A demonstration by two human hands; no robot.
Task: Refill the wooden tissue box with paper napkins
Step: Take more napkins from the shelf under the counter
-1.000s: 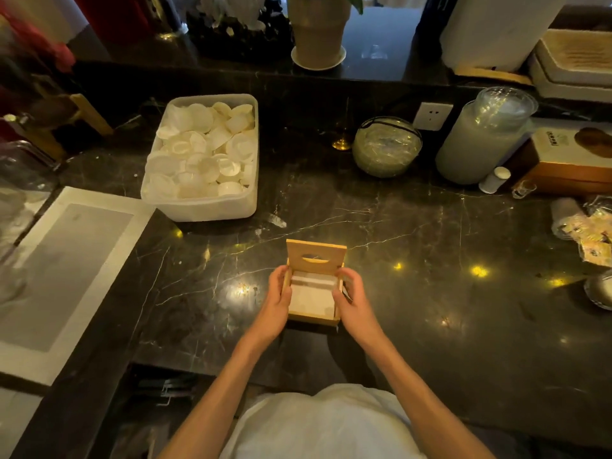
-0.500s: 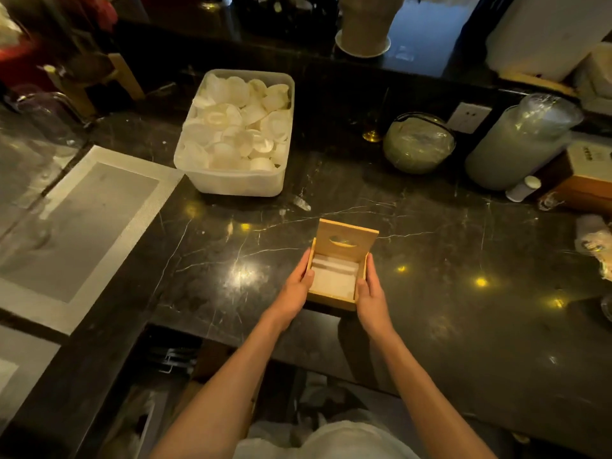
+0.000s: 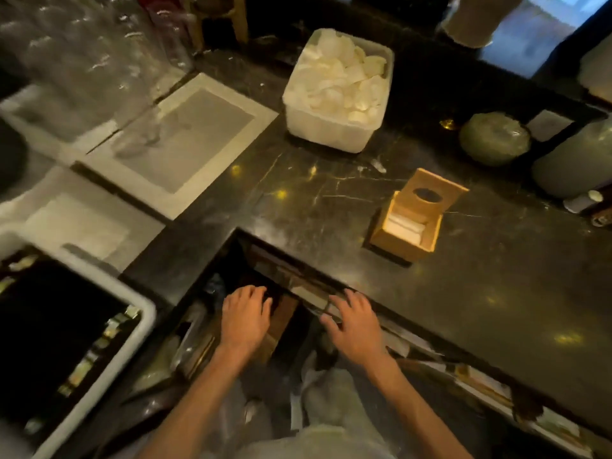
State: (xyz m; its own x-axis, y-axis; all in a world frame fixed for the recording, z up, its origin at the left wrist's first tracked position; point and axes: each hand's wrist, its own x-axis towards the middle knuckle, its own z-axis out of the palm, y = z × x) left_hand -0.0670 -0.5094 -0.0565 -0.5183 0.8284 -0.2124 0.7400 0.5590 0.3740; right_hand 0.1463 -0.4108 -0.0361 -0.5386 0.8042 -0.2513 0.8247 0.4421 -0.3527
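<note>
The wooden tissue box [image 3: 405,238] stands alone on the black marble counter [image 3: 463,309], its lid with an oval slot tipped up at the back. A low stack of white napkins [image 3: 405,225] lies inside it. My left hand [image 3: 244,318] hovers, fingers spread, over the dark space below the counter's front edge, holding nothing. My right hand [image 3: 352,323] is beside it at the counter edge, fingers spread, also holding nothing. Both hands are well below and left of the box.
A white plastic tub [image 3: 334,125] of white lids sits at the back. Two grey mats [image 3: 178,140] lie to the left, with a white-rimmed tray [image 3: 99,369] nearer. A round glass jar [image 3: 495,139] and a tall container [image 3: 576,164] stand at the right.
Both hands have let go of the wooden box and dropped below the counter edge. The view has swung down and left, so the box now sits upper right.
</note>
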